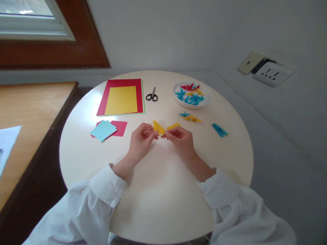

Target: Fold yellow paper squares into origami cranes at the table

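Observation:
A folded piece of yellow paper (158, 128) is held a little above the round table, near its middle. My left hand (141, 139) pinches it from the left between thumb and fingers. From the right, my right hand (182, 139) pinches its near corner, with the fingertips of both hands almost meeting. More yellow paper (174, 125) shows just behind the right hand's fingers; I cannot tell whether it is a separate piece. Beyond the right hand lie a blue paper crane (185, 114) and yellow paper cranes (194, 118).
A white dish (176, 99) holds several red, blue and yellow cranes. Black-handled scissors (152, 96) lie beside large red and yellow sheets (121, 100). Light-blue paper squares (103, 130) overlap pink ones (121, 128) at left. Narrow blue folded papers (219, 130) lie right.

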A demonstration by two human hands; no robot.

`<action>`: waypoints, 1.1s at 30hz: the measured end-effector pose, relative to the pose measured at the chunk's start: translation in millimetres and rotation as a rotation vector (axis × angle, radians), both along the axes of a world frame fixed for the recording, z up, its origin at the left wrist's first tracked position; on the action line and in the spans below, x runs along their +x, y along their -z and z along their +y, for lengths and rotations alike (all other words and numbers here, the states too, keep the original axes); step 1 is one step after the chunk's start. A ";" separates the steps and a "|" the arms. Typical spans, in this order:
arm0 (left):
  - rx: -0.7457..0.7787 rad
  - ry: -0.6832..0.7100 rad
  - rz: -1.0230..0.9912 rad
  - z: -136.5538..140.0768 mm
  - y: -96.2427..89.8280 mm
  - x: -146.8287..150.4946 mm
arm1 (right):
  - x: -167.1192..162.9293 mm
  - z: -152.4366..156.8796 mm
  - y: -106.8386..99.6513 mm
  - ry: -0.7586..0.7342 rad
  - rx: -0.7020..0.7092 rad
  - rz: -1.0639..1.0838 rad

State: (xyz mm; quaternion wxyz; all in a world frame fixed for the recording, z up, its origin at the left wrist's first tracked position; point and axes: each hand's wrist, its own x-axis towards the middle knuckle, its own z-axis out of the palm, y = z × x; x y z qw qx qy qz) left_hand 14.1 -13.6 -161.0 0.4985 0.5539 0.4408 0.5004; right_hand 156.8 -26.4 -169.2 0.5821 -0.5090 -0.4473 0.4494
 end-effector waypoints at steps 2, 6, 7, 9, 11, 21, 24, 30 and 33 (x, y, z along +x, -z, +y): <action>-0.012 0.005 0.003 -0.1 0.3 -0.5 | 0.2 -0.5 -0.3 -0.002 0.006 -0.002; -0.030 0.026 -0.002 -0.4 1.8 -2.0 | 1.2 -1.2 -1.1 -0.003 0.010 -0.018; -0.030 0.028 0.003 -0.6 2.0 -2.4 | 1.4 -1.1 -1.1 -0.001 0.012 -0.015; -0.025 0.027 0.020 -1.2 1.7 -3.0 | 1.9 -0.1 -0.4 -0.005 0.023 0.000; -0.020 0.023 0.040 -2.0 1.0 -3.3 | 2.2 1.7 1.2 -0.010 0.041 0.016; 0.024 0.118 0.072 -5.6 2.2 -2.3 | 0.5 3.6 6.3 -0.101 0.073 -0.032; -0.001 0.133 0.036 -5.4 1.0 -2.4 | 1.4 1.7 4.8 -0.093 0.082 -0.060; -0.085 0.168 0.035 -0.5 0.7 -2.3 | 2.8 1.6 5.9 -0.090 0.088 -0.080; -0.075 0.203 0.070 2.4 4.4 -3.3 | 2.8 2.3 7.2 -0.090 0.097 -0.086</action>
